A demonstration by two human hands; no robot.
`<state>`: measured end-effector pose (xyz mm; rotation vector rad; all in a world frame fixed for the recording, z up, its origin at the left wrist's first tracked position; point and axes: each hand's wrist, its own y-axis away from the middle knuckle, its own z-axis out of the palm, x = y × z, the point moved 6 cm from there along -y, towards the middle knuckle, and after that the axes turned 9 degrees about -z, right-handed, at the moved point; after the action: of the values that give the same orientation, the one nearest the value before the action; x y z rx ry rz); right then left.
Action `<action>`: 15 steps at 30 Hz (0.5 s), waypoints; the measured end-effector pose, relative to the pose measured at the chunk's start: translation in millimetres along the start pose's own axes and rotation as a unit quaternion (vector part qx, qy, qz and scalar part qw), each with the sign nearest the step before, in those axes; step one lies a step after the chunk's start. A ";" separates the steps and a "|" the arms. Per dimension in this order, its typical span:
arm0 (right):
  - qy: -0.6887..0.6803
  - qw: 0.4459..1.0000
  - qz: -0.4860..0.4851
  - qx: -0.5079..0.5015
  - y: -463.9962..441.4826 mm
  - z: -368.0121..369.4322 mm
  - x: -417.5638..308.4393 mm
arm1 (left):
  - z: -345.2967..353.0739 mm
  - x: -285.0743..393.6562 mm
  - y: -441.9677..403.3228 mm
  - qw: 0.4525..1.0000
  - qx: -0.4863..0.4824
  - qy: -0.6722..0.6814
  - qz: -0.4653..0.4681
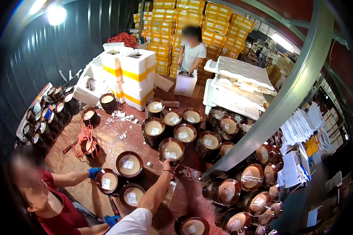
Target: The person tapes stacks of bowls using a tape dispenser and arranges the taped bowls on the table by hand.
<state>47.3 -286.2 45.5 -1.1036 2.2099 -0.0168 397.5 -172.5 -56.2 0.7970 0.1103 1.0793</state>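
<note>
My left hand (166,163) reaches out from a white sleeve and grips the near side of a stack of brown-rimmed bowls (171,150). A clear wrapper and a white label cover the top bowl's cream inside. My right hand cannot be made out. Closer to me stand more labelled bowl stacks, one (129,164) left of my forearm and another (131,196) beside it. At the left, a co-worker in a red top has a blue-gloved hand (94,173) at a further bowl stack (107,181).
Several bowl stacks (182,133) stand behind mine; others lie tilted at right (227,192). A metal post (270,94) slants across the right side. Red twine (86,141), foam crumbs (123,116) and white foam boxes (137,74) are at left. Another person stands behind a white box (185,84).
</note>
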 end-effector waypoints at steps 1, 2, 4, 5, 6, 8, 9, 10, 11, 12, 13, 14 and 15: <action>0.028 1.000 0.001 0.003 -3.7 4.9 -2.9 | -8.0 -2.4 -17.6 0.999 -0.019 0.030 -0.013; 0.062 0.998 0.007 0.003 -7.4 7.5 -4.5 | 5.1 6.8 3.5 0.999 -0.019 0.037 -0.010; 0.129 0.991 0.020 -0.008 -15.2 14.7 -7.5 | 40.1 34.6 71.8 0.997 0.052 -0.043 -0.039; 0.152 0.988 0.029 -0.012 -19.8 18.3 -8.2 | 34.6 43.5 66.4 0.994 0.072 -0.076 -0.020; 0.166 0.985 0.038 -0.014 -23.7 22.1 -8.5 | 26.1 50.8 62.7 0.995 0.071 -0.073 -0.020; 0.187 0.980 0.059 -0.010 -30.6 27.9 -8.6 | 39.8 83.4 69.1 0.973 0.020 -0.227 0.026; 0.197 0.978 0.069 -0.012 -33.8 30.7 -8.3 | 46.0 97.0 75.0 0.966 0.008 -0.256 0.040; 0.210 0.974 0.083 -0.007 -37.7 32.5 -9.6 | 30.0 107.0 47.9 0.955 0.041 -0.292 0.029; 0.223 0.970 0.095 -0.005 -43.0 35.8 -11.0 | 24.9 116.3 34.2 0.952 0.033 -0.302 0.024; 0.238 0.965 0.110 0.000 -47.2 38.4 -12.3 | 21.4 122.9 23.5 0.949 0.026 -0.312 0.017; 0.256 0.959 0.126 0.004 -51.3 41.2 -13.2 | 13.9 128.4 11.2 0.943 0.060 -0.327 0.027; 0.273 0.951 0.143 0.011 -53.9 44.4 -14.9 | 14.4 128.1 13.6 0.944 0.059 -0.324 0.026; 0.296 0.941 0.164 0.017 -58.1 47.2 -16.8 | 14.8 130.0 17.4 0.939 0.064 -0.336 0.039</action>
<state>122.2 -299.0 34.6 -0.7543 2.8949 -0.2744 455.6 -69.7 3.0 1.2579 -0.4370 0.8279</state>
